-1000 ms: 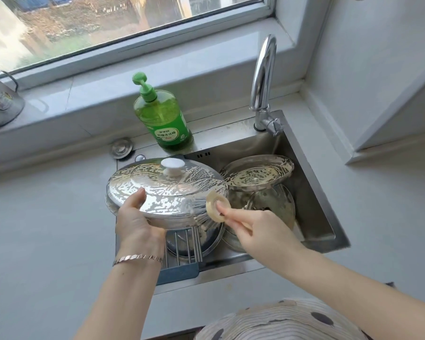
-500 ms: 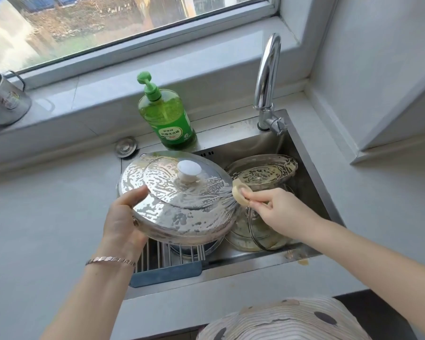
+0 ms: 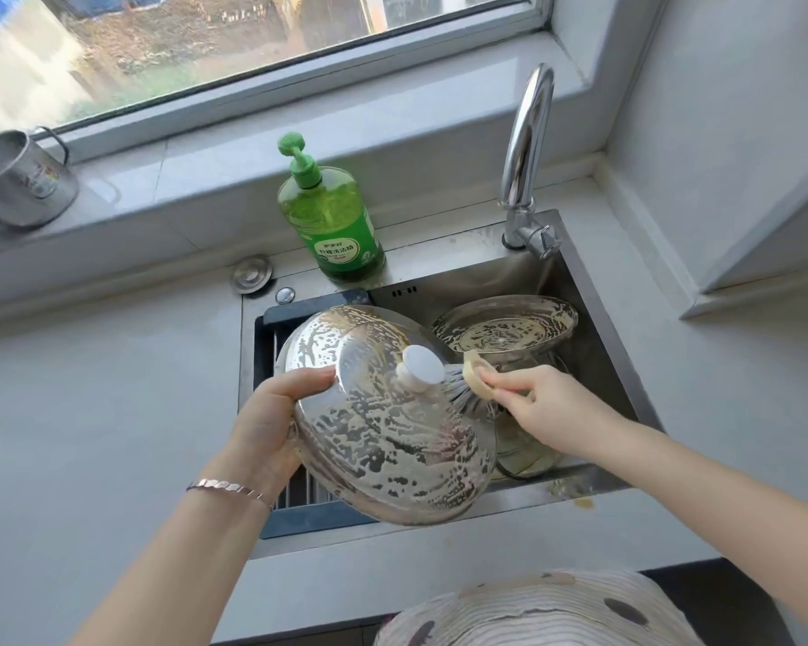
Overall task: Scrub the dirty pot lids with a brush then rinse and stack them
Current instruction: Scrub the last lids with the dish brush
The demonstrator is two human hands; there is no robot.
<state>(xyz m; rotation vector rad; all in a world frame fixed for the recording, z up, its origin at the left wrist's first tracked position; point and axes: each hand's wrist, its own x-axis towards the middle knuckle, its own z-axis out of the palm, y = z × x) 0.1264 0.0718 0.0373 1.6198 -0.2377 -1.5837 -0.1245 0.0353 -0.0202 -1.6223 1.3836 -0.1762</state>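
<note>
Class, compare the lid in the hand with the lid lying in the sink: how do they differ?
The held lid is tilted, gripped by the left hand; the sink lid lies nearly level, untouched. The held lid shows a white knob; the sink lid shows none. The held lid looks larger than the sink lid. Both are sudsy metal.

- A dish-soap bottle [image 3: 332,221] is set at the sink's [image 3: 509,510] 12 o'clock, the faucet [image 3: 525,151] at 1 o'clock.
- A smaller lid [image 3: 504,326] is lodged inside, toward 2 o'clock.
</note>
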